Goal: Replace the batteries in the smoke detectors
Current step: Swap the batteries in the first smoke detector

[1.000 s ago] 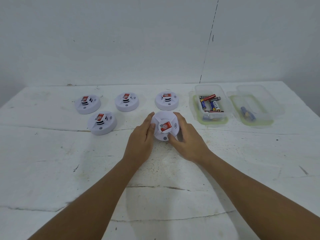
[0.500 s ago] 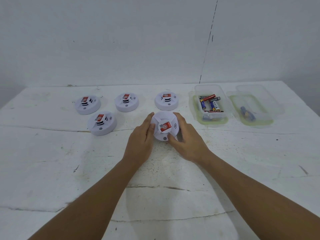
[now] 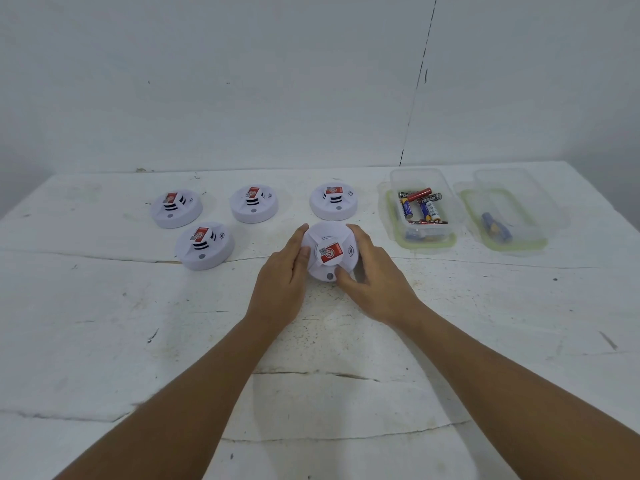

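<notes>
A round white smoke detector (image 3: 329, 249) with a red sticker sits on the white table (image 3: 104, 323), held from both sides. My left hand (image 3: 282, 285) grips its left rim with fingers and thumb curled round it. My right hand (image 3: 375, 282) grips its right rim, the thumb at the front edge. Several more white detectors stand behind and to the left, the nearest (image 3: 204, 245) at left and another (image 3: 333, 201) just behind. A clear container (image 3: 391, 216) to the right holds several batteries (image 3: 420, 206).
A second clear container (image 3: 540, 216) at the far right holds one or two blue batteries (image 3: 496, 227). Two more detectors (image 3: 176, 207) (image 3: 254, 204) stand in the back row. A white wall rises behind the table.
</notes>
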A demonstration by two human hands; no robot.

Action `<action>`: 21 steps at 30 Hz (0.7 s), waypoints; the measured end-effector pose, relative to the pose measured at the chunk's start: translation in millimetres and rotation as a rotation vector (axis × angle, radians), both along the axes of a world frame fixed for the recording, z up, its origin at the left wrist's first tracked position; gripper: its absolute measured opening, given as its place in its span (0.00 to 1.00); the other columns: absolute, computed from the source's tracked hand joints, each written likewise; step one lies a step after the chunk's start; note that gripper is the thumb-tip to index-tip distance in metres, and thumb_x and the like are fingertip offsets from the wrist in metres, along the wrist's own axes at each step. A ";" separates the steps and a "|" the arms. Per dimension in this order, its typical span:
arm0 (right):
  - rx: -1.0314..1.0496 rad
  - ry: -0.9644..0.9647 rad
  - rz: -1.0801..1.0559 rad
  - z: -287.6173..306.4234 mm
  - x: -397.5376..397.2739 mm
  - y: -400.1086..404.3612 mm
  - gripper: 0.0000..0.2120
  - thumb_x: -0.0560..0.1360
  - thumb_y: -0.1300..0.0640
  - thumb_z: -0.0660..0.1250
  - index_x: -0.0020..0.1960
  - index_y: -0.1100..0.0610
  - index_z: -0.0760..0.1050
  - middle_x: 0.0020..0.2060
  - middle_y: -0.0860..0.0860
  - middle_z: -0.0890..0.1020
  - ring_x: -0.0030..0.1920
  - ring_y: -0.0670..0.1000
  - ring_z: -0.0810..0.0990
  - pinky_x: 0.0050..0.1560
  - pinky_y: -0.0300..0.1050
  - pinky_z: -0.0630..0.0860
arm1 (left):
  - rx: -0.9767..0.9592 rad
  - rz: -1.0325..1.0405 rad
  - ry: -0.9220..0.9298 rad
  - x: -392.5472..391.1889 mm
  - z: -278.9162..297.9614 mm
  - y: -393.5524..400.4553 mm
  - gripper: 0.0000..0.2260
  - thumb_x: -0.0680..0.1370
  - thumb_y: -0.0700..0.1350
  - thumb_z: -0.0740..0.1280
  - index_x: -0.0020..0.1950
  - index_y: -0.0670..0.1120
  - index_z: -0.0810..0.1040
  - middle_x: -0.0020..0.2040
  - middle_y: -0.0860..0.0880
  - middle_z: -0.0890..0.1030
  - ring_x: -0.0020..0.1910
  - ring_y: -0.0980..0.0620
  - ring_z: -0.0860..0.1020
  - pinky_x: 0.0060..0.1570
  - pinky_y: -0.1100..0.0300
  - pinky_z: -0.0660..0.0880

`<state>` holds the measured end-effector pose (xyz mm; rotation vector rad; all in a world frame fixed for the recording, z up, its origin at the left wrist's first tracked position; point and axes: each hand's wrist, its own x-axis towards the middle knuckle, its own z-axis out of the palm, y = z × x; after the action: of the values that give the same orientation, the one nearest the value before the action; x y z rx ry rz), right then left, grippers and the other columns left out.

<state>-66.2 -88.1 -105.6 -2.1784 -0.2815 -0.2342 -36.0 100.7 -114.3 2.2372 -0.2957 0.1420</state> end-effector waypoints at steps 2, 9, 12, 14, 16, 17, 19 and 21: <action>0.002 0.003 -0.001 -0.1 0.0 0.4 0.25 0.79 0.52 0.68 0.74 0.41 0.65 0.56 0.39 0.82 0.50 0.48 0.83 0.47 0.58 0.82 | 0.000 0.000 -0.003 -0.2 -0.2 0.2 0.21 0.88 0.54 0.52 0.82 0.57 0.63 0.67 0.52 0.80 0.60 0.53 0.77 0.62 0.56 0.75; 0.014 -0.011 0.006 -1.4 0.5 -0.7 0.24 0.80 0.51 0.69 0.73 0.42 0.66 0.54 0.40 0.82 0.38 0.47 0.79 0.40 0.53 0.79 | -0.009 0.007 0.009 -0.8 1.1 -0.6 0.21 0.88 0.53 0.52 0.82 0.56 0.64 0.66 0.51 0.80 0.58 0.52 0.77 0.57 0.60 0.70; 0.017 -0.004 0.003 -1.3 1.0 -0.6 0.25 0.80 0.52 0.69 0.74 0.42 0.65 0.56 0.39 0.82 0.46 0.47 0.82 0.45 0.54 0.81 | -0.002 -0.001 0.008 -0.6 1.3 -0.9 0.22 0.88 0.54 0.52 0.82 0.55 0.63 0.65 0.51 0.80 0.58 0.52 0.77 0.55 0.61 0.70; 0.013 0.006 0.001 -1.8 1.0 -0.4 0.25 0.80 0.53 0.68 0.74 0.43 0.65 0.57 0.39 0.82 0.52 0.46 0.83 0.47 0.53 0.82 | 0.002 -0.005 0.007 -0.5 1.0 -1.1 0.22 0.88 0.54 0.52 0.82 0.55 0.63 0.67 0.51 0.80 0.59 0.53 0.77 0.57 0.61 0.71; 0.011 0.010 -0.002 -1.9 0.7 -0.7 0.26 0.80 0.53 0.68 0.74 0.43 0.65 0.57 0.39 0.82 0.53 0.45 0.83 0.48 0.53 0.82 | 0.006 -0.003 0.006 -0.3 0.8 -1.0 0.22 0.88 0.54 0.52 0.82 0.55 0.63 0.68 0.51 0.79 0.60 0.53 0.77 0.59 0.61 0.71; 0.011 0.009 -0.002 -1.7 0.3 -0.6 0.26 0.80 0.52 0.68 0.74 0.42 0.65 0.57 0.39 0.82 0.52 0.45 0.82 0.48 0.53 0.82 | 0.007 -0.001 0.005 -0.4 0.8 -0.9 0.22 0.88 0.54 0.52 0.82 0.55 0.62 0.68 0.51 0.79 0.60 0.53 0.77 0.59 0.61 0.71; 0.013 0.006 -0.004 -1.5 -0.2 -0.7 0.26 0.80 0.52 0.68 0.75 0.42 0.65 0.57 0.39 0.82 0.51 0.45 0.82 0.47 0.53 0.82 | 0.006 0.002 0.005 -0.4 0.6 -0.7 0.22 0.88 0.54 0.52 0.82 0.55 0.62 0.68 0.51 0.80 0.60 0.53 0.77 0.59 0.60 0.71; 0.018 0.006 -0.004 -1.4 0.2 -0.7 0.26 0.80 0.52 0.68 0.75 0.42 0.65 0.57 0.38 0.82 0.51 0.46 0.83 0.48 0.53 0.82 | 0.005 0.002 0.004 -0.5 0.8 -0.9 0.22 0.88 0.54 0.52 0.82 0.56 0.63 0.68 0.51 0.80 0.60 0.53 0.77 0.59 0.59 0.72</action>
<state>-66.0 -88.9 -107.1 -2.1616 -0.2708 -0.2321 -36.6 99.7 -113.5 2.2425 -0.2917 0.1384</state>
